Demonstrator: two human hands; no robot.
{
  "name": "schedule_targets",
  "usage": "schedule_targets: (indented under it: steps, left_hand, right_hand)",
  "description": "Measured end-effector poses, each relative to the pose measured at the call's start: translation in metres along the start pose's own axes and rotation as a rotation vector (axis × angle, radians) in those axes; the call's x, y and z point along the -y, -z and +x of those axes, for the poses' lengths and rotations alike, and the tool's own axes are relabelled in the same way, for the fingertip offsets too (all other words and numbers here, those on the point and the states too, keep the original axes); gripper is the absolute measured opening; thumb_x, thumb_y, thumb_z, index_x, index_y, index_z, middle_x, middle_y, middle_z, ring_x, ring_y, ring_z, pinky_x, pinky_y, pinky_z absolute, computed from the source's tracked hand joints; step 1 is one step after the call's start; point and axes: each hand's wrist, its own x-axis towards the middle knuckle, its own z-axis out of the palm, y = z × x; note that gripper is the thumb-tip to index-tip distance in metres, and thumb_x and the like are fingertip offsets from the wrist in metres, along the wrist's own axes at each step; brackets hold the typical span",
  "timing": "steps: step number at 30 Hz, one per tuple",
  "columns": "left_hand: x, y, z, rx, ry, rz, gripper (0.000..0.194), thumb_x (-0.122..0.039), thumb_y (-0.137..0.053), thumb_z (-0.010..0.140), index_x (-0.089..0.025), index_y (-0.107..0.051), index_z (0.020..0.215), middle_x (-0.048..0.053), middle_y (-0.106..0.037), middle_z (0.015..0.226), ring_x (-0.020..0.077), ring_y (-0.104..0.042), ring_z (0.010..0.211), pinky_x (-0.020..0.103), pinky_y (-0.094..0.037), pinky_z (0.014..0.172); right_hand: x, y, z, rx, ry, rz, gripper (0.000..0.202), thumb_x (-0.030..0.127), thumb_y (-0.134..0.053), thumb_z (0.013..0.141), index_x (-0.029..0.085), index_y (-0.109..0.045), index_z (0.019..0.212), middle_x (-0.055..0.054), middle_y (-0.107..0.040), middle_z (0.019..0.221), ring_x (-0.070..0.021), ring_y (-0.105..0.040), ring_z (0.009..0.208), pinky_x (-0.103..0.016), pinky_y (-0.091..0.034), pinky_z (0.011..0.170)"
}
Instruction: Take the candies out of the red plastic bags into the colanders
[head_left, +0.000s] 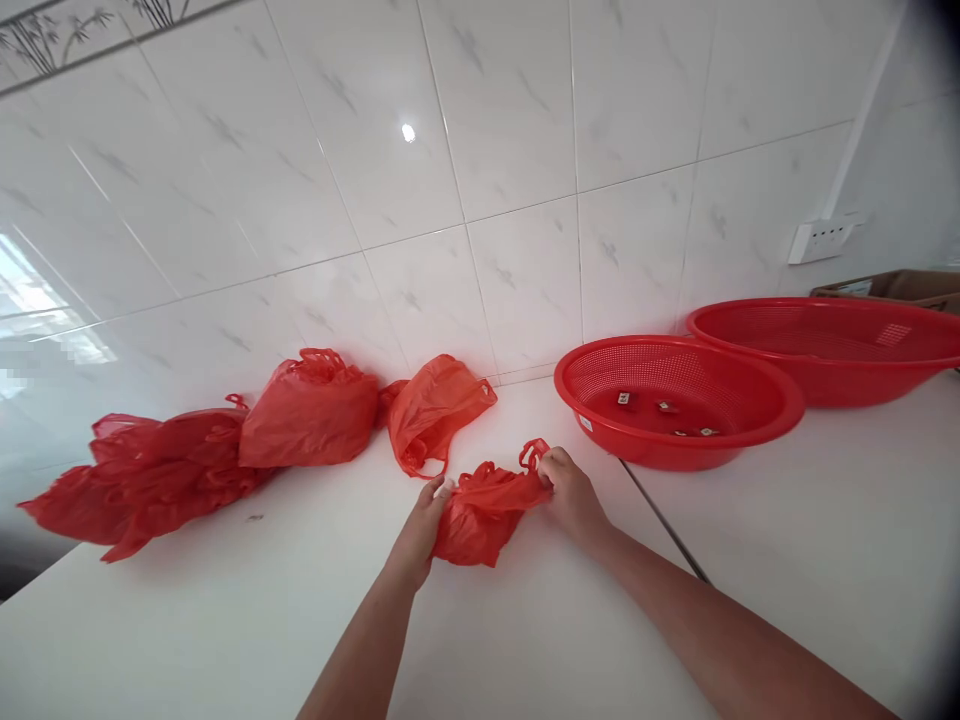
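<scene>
"Where is the small red bag (480, 525)?"
"On the near middle of the white table (262, 620), between the person's two hands."
"How does the left hand (421, 525) grip it?"
"It pinches the bag's left edge, thumb and fingers closed on the plastic."
"And the right hand (574, 492)?"
"Its fingers press together on the upper right corner, beside a looped handle (534, 453)."
"What lies to the left?"
"Just beyond, an open red bag (431, 410) slumps near the tiled wall (517, 290). Farther left sit a bulging red bag (309, 418) and a crumpled red heap (172, 470), touching each other."
"And to the right?"
"A red basket (675, 457) holding a few small pieces (624, 399), and a second basket (847, 388) beyond it, to the right."
</scene>
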Motion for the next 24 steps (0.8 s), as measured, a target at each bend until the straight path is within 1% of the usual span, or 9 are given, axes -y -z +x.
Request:
schedule_targets:
  steps: [3,7,9,12,14,16,20,22,24]
  left_hand:
    - [-0.007,-0.018,0.008,0.162,0.154,-0.066,0.086,-0.051,-0.065,0.076,-0.025,-0.018,0.144,0.016,-0.05,0.13,0.0221,-0.062,0.101,0.036,-0.05,0.085]
    - [-0.006,-0.037,0.01,0.345,0.086,0.021,0.096,-0.034,-0.074,0.069,-0.026,-0.017,0.146,0.012,-0.054,0.117,0.0191,-0.062,0.091,0.032,-0.05,0.077]
    - [0.0,-0.044,0.01,0.386,-0.016,0.115,0.082,-0.028,-0.072,0.067,-0.026,-0.034,0.139,0.007,-0.059,0.103,0.0166,-0.06,0.081,0.029,-0.049,0.07]
    - [0.013,-0.052,0.011,0.405,-0.139,0.265,0.031,-0.021,-0.062,0.07,-0.021,-0.062,0.101,0.0,-0.058,0.077,0.0127,-0.052,0.065,0.024,-0.043,0.058]
    - [0.021,-0.052,0.014,0.289,-0.184,0.344,0.005,-0.018,-0.054,0.071,-0.018,-0.059,0.072,-0.002,-0.053,0.066,0.0111,-0.047,0.059,0.023,-0.037,0.053]
    - [0.028,-0.047,0.018,0.047,-0.23,0.377,0.01,-0.018,-0.05,0.072,-0.018,-0.051,0.062,-0.003,-0.049,0.061,0.0103,-0.044,0.057,0.022,-0.033,0.051]
    - [0.031,-0.021,0.027,-0.415,-0.204,0.156,0.012,-0.031,-0.054,0.077,-0.019,-0.052,0.074,-0.005,-0.049,0.059,0.0103,-0.046,0.053,0.022,-0.038,0.051]
    - [0.03,-0.007,0.031,-0.55,-0.17,-0.019,0.02,-0.038,-0.057,0.076,-0.019,-0.054,0.082,-0.004,-0.052,0.062,0.0111,-0.049,0.052,0.024,-0.042,0.051]
    - [0.03,0.005,0.035,-0.618,-0.169,-0.136,0.026,-0.04,-0.06,0.074,-0.018,-0.055,0.086,-0.002,-0.056,0.065,0.0123,-0.054,0.055,0.026,-0.047,0.053]
  right_hand:
    - [0.002,0.004,0.005,-0.056,-0.08,0.141,0.014,0.018,-0.045,0.069,0.023,-0.035,0.062,0.0,-0.043,0.075,-0.0155,-0.04,0.064,-0.027,-0.034,0.057]
    - [0.008,0.008,0.009,-0.084,-0.174,0.227,0.012,0.023,-0.044,0.075,0.024,-0.04,0.063,-0.001,-0.049,0.08,-0.0165,-0.045,0.067,-0.029,-0.039,0.06]
    - [0.009,0.009,0.01,-0.061,-0.16,0.204,0.011,0.022,-0.044,0.075,0.024,-0.042,0.064,-0.001,-0.052,0.086,-0.0167,-0.048,0.071,-0.029,-0.041,0.063]
    - [0.009,0.011,0.011,-0.051,-0.096,0.157,0.008,0.02,-0.047,0.075,0.023,-0.044,0.069,-0.002,-0.053,0.096,-0.0176,-0.051,0.082,-0.03,-0.043,0.07]
    - [0.006,0.012,0.012,-0.086,-0.072,0.152,0.005,0.021,-0.049,0.075,0.022,-0.046,0.072,-0.003,-0.053,0.099,-0.0185,-0.051,0.087,-0.032,-0.044,0.073]
    - [0.002,0.013,0.014,-0.131,-0.068,0.16,0.004,0.021,-0.051,0.075,0.022,-0.048,0.076,-0.004,-0.053,0.099,-0.0195,-0.052,0.089,-0.033,-0.045,0.075]
    - [-0.004,0.018,0.018,-0.204,-0.08,0.191,0.008,0.019,-0.052,0.075,0.021,-0.052,0.083,-0.004,-0.053,0.099,-0.02,-0.052,0.092,-0.036,-0.046,0.079]
    - [-0.004,0.02,0.019,-0.206,-0.085,0.176,0.008,0.018,-0.051,0.076,0.021,-0.054,0.083,-0.004,-0.053,0.099,-0.0201,-0.052,0.093,-0.037,-0.046,0.08]
    - [-0.003,0.021,0.018,-0.183,-0.09,0.134,0.011,0.019,-0.053,0.076,0.021,-0.055,0.087,-0.005,-0.053,0.099,-0.0209,-0.052,0.094,-0.038,-0.046,0.08]
